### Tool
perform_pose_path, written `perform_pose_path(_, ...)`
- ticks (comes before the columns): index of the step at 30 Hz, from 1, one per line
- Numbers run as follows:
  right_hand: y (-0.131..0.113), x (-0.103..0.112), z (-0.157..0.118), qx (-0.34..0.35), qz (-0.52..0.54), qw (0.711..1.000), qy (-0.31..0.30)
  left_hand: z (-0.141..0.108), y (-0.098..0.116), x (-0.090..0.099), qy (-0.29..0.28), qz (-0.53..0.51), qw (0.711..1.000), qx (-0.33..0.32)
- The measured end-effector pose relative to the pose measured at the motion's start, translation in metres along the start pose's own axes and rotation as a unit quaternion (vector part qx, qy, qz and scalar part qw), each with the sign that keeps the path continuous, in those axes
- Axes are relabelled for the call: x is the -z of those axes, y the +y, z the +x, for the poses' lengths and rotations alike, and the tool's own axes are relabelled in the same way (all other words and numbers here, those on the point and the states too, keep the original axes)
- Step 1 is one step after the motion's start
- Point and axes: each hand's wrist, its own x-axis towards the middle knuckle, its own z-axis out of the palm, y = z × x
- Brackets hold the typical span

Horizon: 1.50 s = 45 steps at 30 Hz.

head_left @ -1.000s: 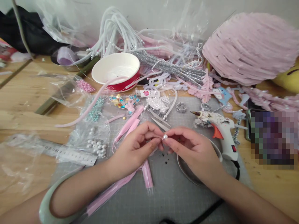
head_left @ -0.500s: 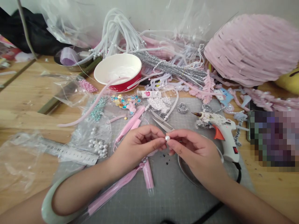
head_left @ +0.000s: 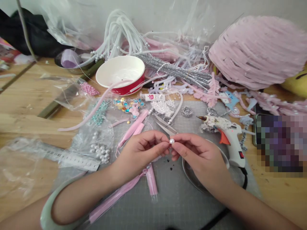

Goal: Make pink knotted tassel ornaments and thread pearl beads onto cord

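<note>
A single white pearl bead (head_left: 172, 141) sits between the fingertips of both hands, above the grey cutting mat (head_left: 177, 201). My left hand (head_left: 144, 148) pinches it from the left with thumb and forefinger. From the right, the thumb and forefinger of my right hand (head_left: 200, 153) close on the same bead. Whether a thread or wire runs through it, I cannot tell. Open scissor blades (head_left: 165, 127) lie just behind the fingers, their handles hidden. Pink tassels (head_left: 151, 182) lie under and beside my left hand. A round metal dish (head_left: 192, 175) is partly covered by my right hand.
A hot glue gun (head_left: 227, 134) stands to the right, its black cord running forward. Behind are a red-and-white bowl (head_left: 137, 83), white pearl beads (head_left: 164, 108) and silver pipe cleaners (head_left: 177, 70). Leftward lie a steel ruler (head_left: 72, 159) and bagged silver beads (head_left: 99, 150).
Both hands keep their pinch on the bead and have barely moved. The bead looks turned very slightly between the fingertips.
</note>
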Motion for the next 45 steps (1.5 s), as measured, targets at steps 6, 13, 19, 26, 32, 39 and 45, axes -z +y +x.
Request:
perform_pose_path(6, -0.0005, 0.0001, -0.0004, 0.018, -0.022, 1.000, -0.002, -0.0007, -0.0008, -0.0006, -0.011, -0.036, 0.999, 0.009)
perform_pose_path(13, -0.0015, 0.0010, -0.0016, 0.053, -0.063, 0.997, -0.001, -0.0022, 0.0015, -0.0028, 0.006, -0.059, 0.998, 0.030)
perform_pose_path(19, -0.0013, 0.0031, -0.0038, 0.105, -0.158, 0.982, 0.006, -0.0025, 0.0019, -0.0034, 0.021, -0.064, 0.997, 0.043)
perform_pose_path(26, -0.0040, 0.0031, -0.0019, 0.193, -0.220, 0.956, 0.008, -0.0032, 0.0033, -0.0039, 0.041, -0.073, 0.995, 0.060)
perform_pose_path(32, -0.0085, 0.0048, -0.0022, 0.258, -0.291, 0.921, -0.003, -0.0037, 0.0022, -0.0047, 0.054, -0.061, 0.995, 0.056)
perform_pose_path(39, -0.0034, 0.0073, -0.0046, 0.311, -0.352, 0.883, 0.008, -0.0008, 0.0030, -0.0053, 0.060, -0.041, 0.994, 0.082)
perform_pose_path(45, -0.0056, 0.0064, -0.0063, 0.297, -0.363, 0.883, 0.012, -0.0009, 0.0048, -0.0035, 0.047, -0.040, 0.995, 0.073)
